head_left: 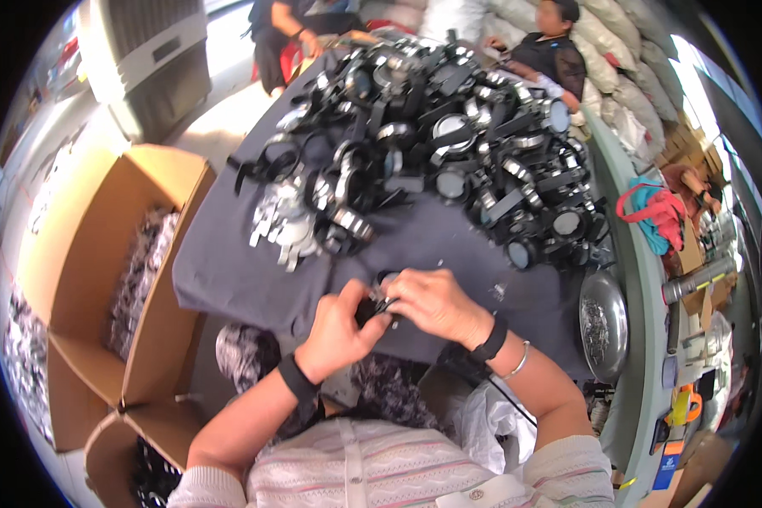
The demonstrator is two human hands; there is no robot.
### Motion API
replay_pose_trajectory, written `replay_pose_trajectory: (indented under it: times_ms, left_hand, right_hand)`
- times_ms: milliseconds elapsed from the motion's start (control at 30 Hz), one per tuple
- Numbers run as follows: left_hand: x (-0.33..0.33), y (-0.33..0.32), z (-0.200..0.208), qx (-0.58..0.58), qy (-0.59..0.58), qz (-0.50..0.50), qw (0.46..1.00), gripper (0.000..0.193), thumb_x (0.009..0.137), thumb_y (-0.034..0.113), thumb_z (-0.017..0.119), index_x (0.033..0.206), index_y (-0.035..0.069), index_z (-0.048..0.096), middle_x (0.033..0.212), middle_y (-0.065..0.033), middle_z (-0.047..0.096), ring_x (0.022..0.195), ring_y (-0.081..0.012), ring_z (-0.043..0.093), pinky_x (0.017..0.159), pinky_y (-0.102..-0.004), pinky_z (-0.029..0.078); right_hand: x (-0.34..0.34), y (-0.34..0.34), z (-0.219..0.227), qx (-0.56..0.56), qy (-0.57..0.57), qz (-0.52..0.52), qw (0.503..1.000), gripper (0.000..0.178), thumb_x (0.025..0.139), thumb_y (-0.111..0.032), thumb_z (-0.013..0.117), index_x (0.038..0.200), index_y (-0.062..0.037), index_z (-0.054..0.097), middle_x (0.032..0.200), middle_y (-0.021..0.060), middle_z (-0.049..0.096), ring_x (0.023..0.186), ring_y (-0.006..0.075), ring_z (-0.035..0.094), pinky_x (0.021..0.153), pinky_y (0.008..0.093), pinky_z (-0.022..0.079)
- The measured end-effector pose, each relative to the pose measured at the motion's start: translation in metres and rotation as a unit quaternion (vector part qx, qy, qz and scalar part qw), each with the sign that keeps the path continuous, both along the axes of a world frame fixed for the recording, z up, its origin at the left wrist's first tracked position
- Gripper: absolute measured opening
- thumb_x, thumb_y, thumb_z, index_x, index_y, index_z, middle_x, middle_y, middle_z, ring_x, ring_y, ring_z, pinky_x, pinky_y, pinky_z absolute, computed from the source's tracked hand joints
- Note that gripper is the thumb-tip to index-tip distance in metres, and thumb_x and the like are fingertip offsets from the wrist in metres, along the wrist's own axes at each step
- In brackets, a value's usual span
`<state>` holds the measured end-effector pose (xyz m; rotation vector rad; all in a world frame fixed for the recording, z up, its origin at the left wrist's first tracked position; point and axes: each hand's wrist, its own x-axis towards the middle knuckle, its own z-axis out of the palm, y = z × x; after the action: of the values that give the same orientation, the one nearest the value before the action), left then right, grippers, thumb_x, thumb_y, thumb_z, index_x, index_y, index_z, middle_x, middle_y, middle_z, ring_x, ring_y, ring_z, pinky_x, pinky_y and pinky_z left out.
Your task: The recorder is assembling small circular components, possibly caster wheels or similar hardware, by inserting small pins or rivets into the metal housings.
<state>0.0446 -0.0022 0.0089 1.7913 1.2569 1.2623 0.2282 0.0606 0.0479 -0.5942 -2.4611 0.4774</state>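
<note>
My left hand (334,334) and my right hand (436,303) meet over the near edge of the grey cloth (237,271) on the table. Between their bent fingers is a small dark watch (369,311), mostly covered, so its face cannot be made out. Both hands pinch it, the right from above and the left from the side. Beyond them spreads a large heap of watches (457,135) with black straps and silver cases. A smaller cluster of flat silver pieces (292,229) lies at the heap's near left side.
An oval metal dish (603,339) with small bits stands at the table's right. Open cardboard boxes (85,262) are at the left, one holding wrapped pieces. A white plastic bag (491,419) hangs near my lap. Two people (550,55) sit across the table by stacked sacks (601,68).
</note>
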Motion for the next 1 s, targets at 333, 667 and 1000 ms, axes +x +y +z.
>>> replay_pose_trajectory:
  times_ms: [333, 667, 1000]
  left_hand:
    - [0.005, -0.005, -0.018, 0.017, 0.020, 0.044, 0.999, 0.023, 0.076, 0.013, 0.069, 0.090, 0.001, 0.055, 0.059, -0.0141, 0.055, 0.050, -0.0315, 0.055, 0.048, -0.0373, 0.042]
    - [-0.002, 0.000, -0.017, -0.024, -0.087, -0.029, 0.996, 0.026, 0.076, 0.007, 0.072, 0.095, -0.001, 0.056, 0.066, -0.0014, 0.056, 0.055, -0.0060, 0.045, 0.050, -0.0246, 0.037]
    - [0.020, -0.007, -0.018, 0.054, -0.088, 0.053, 0.993, 0.028, 0.076, 0.004, 0.068, 0.101, -0.001, 0.057, 0.067, -0.0136, 0.061, 0.057, -0.0228, 0.061, 0.056, -0.0301, 0.046]
  right_hand:
    - [-0.012, 0.021, 0.015, -0.227, -0.076, 0.044, 0.970, 0.017, 0.070, -0.015, 0.070, 0.082, -0.0062, 0.062, 0.076, 0.0090, 0.062, 0.069, 0.0276, 0.062, 0.057, 0.0378, 0.046]
    - [0.012, -0.016, -0.023, -0.184, 0.182, -0.031, 0.965, 0.010, 0.079, 0.001, 0.066, 0.087, -0.0010, 0.060, 0.091, 0.0067, 0.063, 0.079, 0.0154, 0.063, 0.070, 0.0262, 0.050]
    - [0.037, -0.039, -0.007, 0.222, -0.115, -0.346, 0.905, 0.020, 0.078, -0.011, 0.070, 0.094, -0.0006, 0.063, 0.087, 0.0141, 0.062, 0.070, 0.0258, 0.060, 0.062, 0.0334, 0.048]
